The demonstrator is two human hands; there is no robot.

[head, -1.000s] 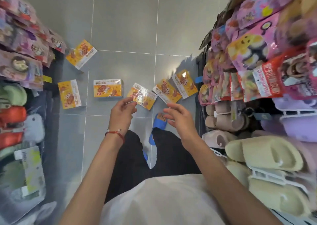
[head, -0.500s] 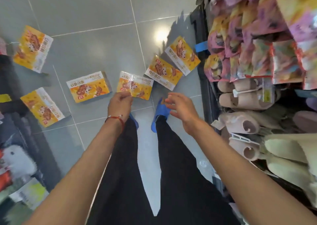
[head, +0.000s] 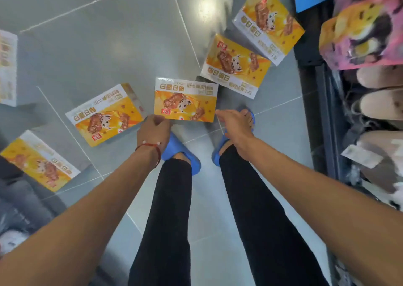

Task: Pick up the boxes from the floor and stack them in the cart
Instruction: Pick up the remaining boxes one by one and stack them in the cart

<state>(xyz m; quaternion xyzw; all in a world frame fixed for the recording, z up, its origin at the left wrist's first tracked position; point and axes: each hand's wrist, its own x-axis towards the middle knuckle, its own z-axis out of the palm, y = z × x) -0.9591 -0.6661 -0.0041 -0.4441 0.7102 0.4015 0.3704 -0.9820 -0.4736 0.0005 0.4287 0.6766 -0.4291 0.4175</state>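
Observation:
Several orange-and-white boxes lie flat on the grey tiled floor. The middle box [head: 185, 99] is just ahead of my feet. My left hand [head: 153, 131] has its fingers curled on that box's near-left corner. My right hand [head: 234, 123] is open, its fingertips at the near-right corner. Other boxes lie to the left [head: 104, 113], at the lower left [head: 39, 161], at the left edge [head: 7, 67] and to the upper right [head: 235, 65] [head: 269, 22]. No cart is in view.
A dark shelf unit on the right holds beige slippers [head: 381, 102] and colourful snack bags [head: 359, 35]. Another shelf base [head: 21, 198] lines the left edge. My feet in blue slippers [head: 181, 152] stand behind the middle box.
I have bent down, so the floor and boxes are much closer. Both hands dropped from mid-air to the near corners of the middle box.

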